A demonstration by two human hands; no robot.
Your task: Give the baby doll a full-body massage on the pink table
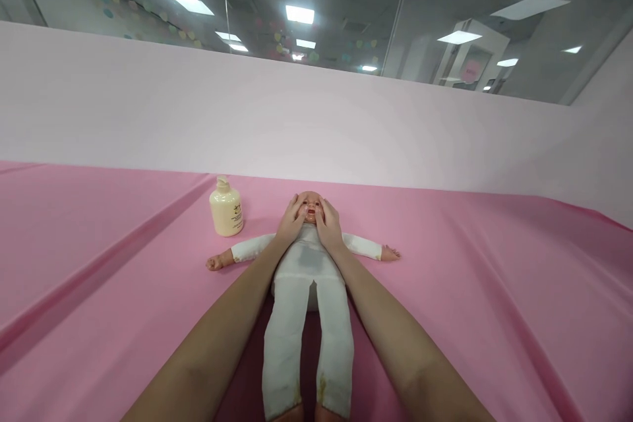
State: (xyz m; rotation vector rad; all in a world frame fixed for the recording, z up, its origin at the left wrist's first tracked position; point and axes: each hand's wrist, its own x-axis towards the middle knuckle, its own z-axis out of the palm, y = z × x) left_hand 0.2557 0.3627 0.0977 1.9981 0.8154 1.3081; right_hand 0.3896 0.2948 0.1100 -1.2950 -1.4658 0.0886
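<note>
On its back lies a baby doll (309, 264) with a cloth body and limbs, its arms spread to both sides. My left hand (290, 221) rests along the left side of its head, fingers stretched out and thumb on the cheek near the mouth. Against the opposite cheek lies my right hand (329, 223), likewise open, its thumb beside the mouth. Between the two hands the doll's face (311, 203) shows in part. A grey patch marks the chest, and yellowish stains show near the ankles. My forearms run along both sides of the doll's body.
A cream pump bottle (226, 211) stands left of the doll's head. Pink cloth (475, 316) with folds covers the surface. Behind it rises a white panel (277, 119), topped by glass that shows ceiling lights.
</note>
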